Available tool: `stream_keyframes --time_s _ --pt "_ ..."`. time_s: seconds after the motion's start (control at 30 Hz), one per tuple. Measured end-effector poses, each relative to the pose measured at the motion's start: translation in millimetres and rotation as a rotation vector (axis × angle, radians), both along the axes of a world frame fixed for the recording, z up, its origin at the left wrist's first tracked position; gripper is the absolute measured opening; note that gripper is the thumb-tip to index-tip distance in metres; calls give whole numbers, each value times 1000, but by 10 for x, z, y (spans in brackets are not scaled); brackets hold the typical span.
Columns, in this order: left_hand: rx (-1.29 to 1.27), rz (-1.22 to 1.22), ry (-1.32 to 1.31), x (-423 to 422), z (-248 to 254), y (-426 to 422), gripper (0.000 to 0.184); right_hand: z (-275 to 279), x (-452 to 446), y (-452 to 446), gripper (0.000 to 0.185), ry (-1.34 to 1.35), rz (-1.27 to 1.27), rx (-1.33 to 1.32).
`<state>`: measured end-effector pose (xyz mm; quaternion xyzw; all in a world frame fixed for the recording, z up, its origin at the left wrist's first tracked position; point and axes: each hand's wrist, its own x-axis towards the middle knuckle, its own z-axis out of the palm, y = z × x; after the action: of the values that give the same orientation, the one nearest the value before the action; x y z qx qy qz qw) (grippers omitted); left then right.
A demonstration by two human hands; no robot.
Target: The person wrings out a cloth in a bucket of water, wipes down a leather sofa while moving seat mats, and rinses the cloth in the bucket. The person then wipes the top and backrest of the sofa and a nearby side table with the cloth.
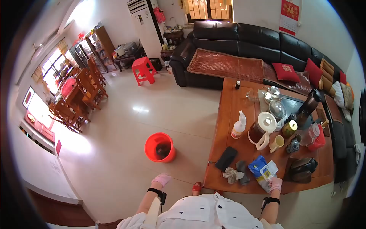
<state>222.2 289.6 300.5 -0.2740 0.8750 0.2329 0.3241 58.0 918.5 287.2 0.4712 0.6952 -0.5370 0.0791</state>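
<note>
Over the floor, a little below the red bucket [160, 147], is my left hand [162, 179] in a pink glove; its fingers are too small to make out. My right hand [275, 184], also in a pink glove, has its fingers closed at the lower right edge of a blue and yellow wipes packet [261, 171]. White material [271, 168] shows at the packet's open flap. Left of the packet lie a crumpled beige cloth [231, 175], a grey cloth [243, 171] and a black case [226, 158]. Something dark lies inside the bucket.
The wooden table [225, 114] carries a spray bottle [238, 126], a large lidded pitcher [262, 128], a yellow mug [277, 143], a black kettle [303, 168] and several other vessels. Beyond are a black sofa [217, 38], a red stool [144, 70] and wooden chairs [89, 86].
</note>
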Motion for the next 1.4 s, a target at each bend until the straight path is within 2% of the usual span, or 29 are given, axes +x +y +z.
stream_keyframes --time_s 0.07,0.1,0.17,0.2,0.23,0.3,0.37,0.4,0.47,0.53,0.6,0.67,0.73,0.77,0.8,0.87,0.9,1.0,1.07,1.1,1.17,1.23,1.3,1.37,1.4 --pt "62 142 80 93 252 34 47 66 2 -86 21 -43 172 174" --pt "65 148 83 162 330 65 47 -45 -20 -37 21 -40 178 178" --pt "-51 269 25 292 429 98 50 -240 -81 42 26 45 571 677" --pt "-52 275 25 351 412 90 50 -281 -139 115 26 47 578 676" --pt "-83 302 -27 435 374 86 49 -275 -196 164 27 -38 748 678" --pt "-113 336 -90 663 201 34 48 -209 -253 162 28 -132 929 675" --pt "-123 340 -133 863 -76 -52 42 220 -263 -49 29 -320 719 769" --pt "-116 347 -139 926 -95 -61 42 752 -251 -387 42 -468 497 816" --pt "-74 250 -222 1002 -28 -34 32 1346 -265 -795 47 -469 558 892" --pt "-77 266 -270 1042 17 5 34 1414 -338 -834 53 -472 611 960" --pt "-86 263 -319 1052 147 58 36 1222 -437 -726 51 -223 677 1023" --pt "-64 463 -226 976 279 156 29 1274 -520 -653 48 -53 707 997" --pt "-365 -445 -46 1274 -377 -189 24 1186 -587 -422 28 288 713 1009" --pt "-373 -463 -46 1285 -344 -161 23 1353 -550 -471 16 280 612 1043" --pt "-312 -240 -80 1167 -163 -80 24 1468 -585 -484 16 117 553 1107" --pt "-244 52 -108 980 165 109 28 1411 -488 -343 18 211 505 1244" --pt "-243 58 -118 962 68 61 30 1306 -438 -264 16 282 520 1280" --pt "-261 130 -128 939 -109 -14 36 1082 -248 -289 14 301 631 1168" --pt "-296 70 42 924 -84 55 42 931 -126 -369 14 313 702 1131" --pt "-297 74 41 872 -53 109 42 854 -62 -421 14 314 715 1127" --pt "-95 389 -94 637 291 323 42 816 25 -471 14 321 743 1109" --pt "-86 84 -152 701 -10 41 31 863 -6 -543 16 82 724 1259" --pt "-425 -676 -127 843 -238 -125 17 873 2 -617 19 241 684 1199" --pt "-664 -922 -254 736 161 125 10 807 -74 -826 16 444 673 1173" --pt "-671 -814 -272 697 201 158 12 840 -127 -959 14 563 742 1026"
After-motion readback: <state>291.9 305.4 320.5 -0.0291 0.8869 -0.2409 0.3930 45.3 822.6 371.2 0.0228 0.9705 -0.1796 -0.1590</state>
